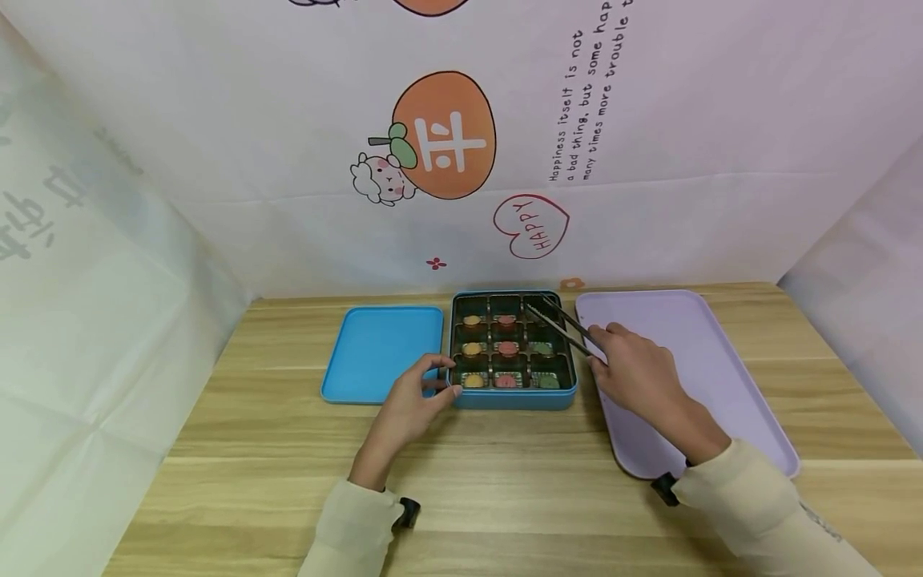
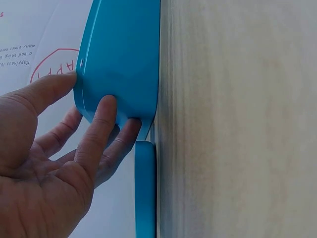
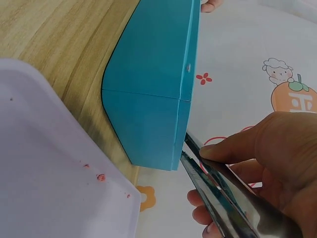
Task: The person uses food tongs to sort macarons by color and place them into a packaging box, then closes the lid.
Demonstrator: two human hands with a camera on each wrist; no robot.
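Note:
A blue tin box [image 1: 515, 400] stands on the table, with a dark divided insert holding small round pieces in yellow, pink and green columns. My left hand [image 1: 413, 403] holds its front left corner, thumb at the front rim and fingers round the left side; the left wrist view shows this hand [image 2: 64, 153] against the tin. In my right hand [image 1: 638, 367] are metal tongs [image 1: 571, 340], pinched between thumb and fingers. Their slightly parted tips dip over the back right compartment, partly covering what lies there. The right wrist view has the tongs [image 3: 225, 193] reaching past the rim.
A blue lid [image 1: 384, 354] lies left of the tin. On the right is a lilac tray [image 1: 710, 377], partly under my right forearm; pink crumbs [image 3: 101, 177] lie on it. Behind the table hangs a printed white cloth [image 1: 303, 176].

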